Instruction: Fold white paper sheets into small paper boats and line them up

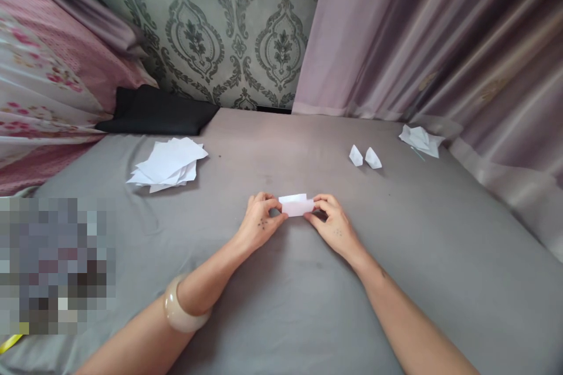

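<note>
A small folded piece of white paper (pixel 297 207) is held up between my two hands, above the grey sheet. My left hand (pixel 260 218) pinches its left end between thumb and fingers. At the right end, my right hand (pixel 332 221) grips the paper the same way. The paper has a long front fold, with a second layer showing behind its top edge. Two small folded white paper shapes (pixel 356 156) stand side by side farther off to the right. To the left lies a loose stack of white paper sheets (pixel 169 163).
A grey sheet (pixel 281 316) covers the surface. At the far right sits another pile of white paper (pixel 420 139) beside the purple curtain (pixel 488 41). A folded black cloth (pixel 160 110) lies at the back left, near floral fabric (pixel 39 88). The lower left is blurred out.
</note>
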`<action>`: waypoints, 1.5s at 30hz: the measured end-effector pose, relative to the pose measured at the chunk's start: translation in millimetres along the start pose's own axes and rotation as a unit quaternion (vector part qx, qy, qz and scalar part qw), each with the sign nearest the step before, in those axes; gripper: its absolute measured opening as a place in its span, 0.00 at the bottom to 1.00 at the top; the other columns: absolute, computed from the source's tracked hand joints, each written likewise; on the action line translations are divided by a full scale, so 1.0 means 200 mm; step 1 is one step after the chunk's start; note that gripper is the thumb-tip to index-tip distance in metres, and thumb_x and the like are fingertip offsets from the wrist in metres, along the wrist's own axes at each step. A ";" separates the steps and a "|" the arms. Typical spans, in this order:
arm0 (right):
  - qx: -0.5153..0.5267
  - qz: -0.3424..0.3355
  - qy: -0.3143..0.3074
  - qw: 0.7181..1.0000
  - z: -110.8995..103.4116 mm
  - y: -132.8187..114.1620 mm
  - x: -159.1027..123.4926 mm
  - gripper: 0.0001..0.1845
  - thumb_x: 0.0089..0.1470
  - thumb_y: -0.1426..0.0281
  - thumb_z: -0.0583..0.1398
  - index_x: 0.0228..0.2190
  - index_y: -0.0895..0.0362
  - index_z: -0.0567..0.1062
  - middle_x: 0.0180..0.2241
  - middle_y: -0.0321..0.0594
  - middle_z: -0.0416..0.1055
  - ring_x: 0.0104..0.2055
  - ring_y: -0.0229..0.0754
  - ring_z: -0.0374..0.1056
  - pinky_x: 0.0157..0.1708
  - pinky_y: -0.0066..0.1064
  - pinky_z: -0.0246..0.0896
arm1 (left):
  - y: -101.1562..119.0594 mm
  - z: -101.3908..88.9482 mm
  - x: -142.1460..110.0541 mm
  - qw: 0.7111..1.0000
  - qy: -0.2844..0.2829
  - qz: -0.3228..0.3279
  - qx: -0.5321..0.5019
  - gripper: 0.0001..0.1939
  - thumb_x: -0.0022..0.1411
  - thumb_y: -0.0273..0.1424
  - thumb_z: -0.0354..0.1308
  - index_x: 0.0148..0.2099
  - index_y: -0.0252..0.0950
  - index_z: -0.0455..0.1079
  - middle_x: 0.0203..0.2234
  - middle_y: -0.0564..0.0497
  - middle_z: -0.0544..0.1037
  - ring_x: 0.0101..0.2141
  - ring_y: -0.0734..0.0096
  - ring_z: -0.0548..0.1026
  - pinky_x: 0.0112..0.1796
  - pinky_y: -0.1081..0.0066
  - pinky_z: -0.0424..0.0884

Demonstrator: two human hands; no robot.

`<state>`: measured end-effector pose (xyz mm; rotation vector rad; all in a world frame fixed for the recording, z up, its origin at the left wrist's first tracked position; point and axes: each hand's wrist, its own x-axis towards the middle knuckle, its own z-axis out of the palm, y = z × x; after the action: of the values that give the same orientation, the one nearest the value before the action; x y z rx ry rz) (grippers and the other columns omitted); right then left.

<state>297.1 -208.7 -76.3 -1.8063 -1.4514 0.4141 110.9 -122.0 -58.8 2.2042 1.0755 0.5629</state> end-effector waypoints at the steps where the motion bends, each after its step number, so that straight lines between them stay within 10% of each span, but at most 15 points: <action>1: 0.018 -0.007 -0.007 1.000 -0.01 0.01 0.00 0.06 0.52 0.67 0.60 0.32 0.54 0.76 0.44 0.42 0.67 0.43 0.42 0.68 0.39 0.33 0.66 | 0.00 -0.01 0.00 0.999 0.001 0.031 0.015 0.03 0.57 0.30 0.60 0.34 0.37 0.74 0.40 0.47 0.71 0.41 0.62 0.65 0.43 0.62 0.67; 8: -0.055 -0.124 -0.040 0.990 -0.05 0.01 -0.04 0.15 0.54 0.78 0.55 0.39 0.52 0.76 0.44 0.42 0.68 0.47 0.44 0.64 0.46 0.36 0.63 | 0.02 -0.05 -0.01 0.953 -0.049 0.214 0.208 0.13 0.62 0.21 0.47 0.40 0.35 0.73 0.38 0.44 0.72 0.39 0.60 0.65 0.40 0.62 0.66; 21: -0.060 -0.035 -0.032 0.997 -0.04 -0.05 -0.03 0.14 0.59 0.63 0.55 0.29 0.53 0.78 0.38 0.40 0.71 0.42 0.42 0.66 0.43 0.34 0.61 | 0.02 0.01 0.00 0.999 -0.023 0.020 0.034 0.15 0.66 0.35 0.50 0.32 0.36 0.74 0.31 0.48 0.74 0.35 0.66 0.71 0.37 0.69 0.65; 45: -0.188 0.071 -0.011 0.980 0.03 -0.09 0.06 0.20 0.58 0.56 0.52 0.23 0.56 0.69 0.37 0.38 0.65 0.29 0.36 0.64 0.30 0.30 0.56 | 0.06 0.08 0.05 0.983 0.020 -0.037 0.178 0.19 0.68 0.36 0.43 0.28 0.35 0.67 0.29 0.46 0.71 0.33 0.63 0.68 0.36 0.65 0.63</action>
<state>283.6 -194.3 -64.2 -2.2196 -1.4955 0.2396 132.7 -123.9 -61.3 2.4520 1.3608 0.4069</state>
